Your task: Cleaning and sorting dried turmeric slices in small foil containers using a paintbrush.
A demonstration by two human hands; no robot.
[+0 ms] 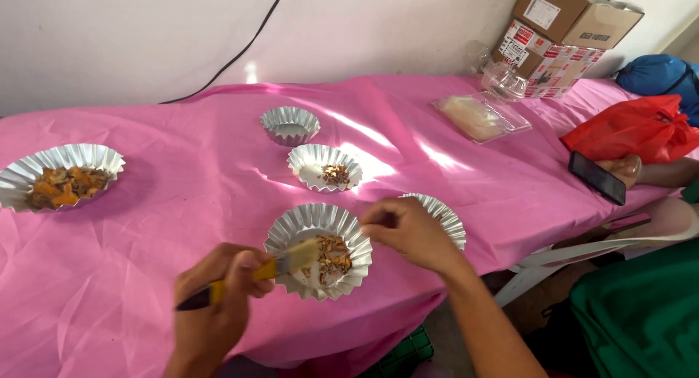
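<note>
My left hand (pixel 217 290) grips a yellow-handled brush (pixel 280 264) whose pale bristles rest inside a fluted foil tray (pixel 318 250) at the table's front edge. That tray holds a white layer with brown bits on its right side. My right hand (pixel 408 232) hovers at the tray's right rim with fingers pinched together; whether anything is between them is too small to tell. Partly hidden behind my right hand sits another foil tray (pixel 445 215).
On the pink tablecloth (pixel 182 203) stand a foil tray with brown bits (pixel 325 167), an empty foil tray (pixel 290 124), and a large one with orange-brown pieces (pixel 60 175). A clear plastic box (pixel 482 116) and cardboard boxes (pixel 557 39) sit far right. Another person's hand holds a phone (pixel 597 177).
</note>
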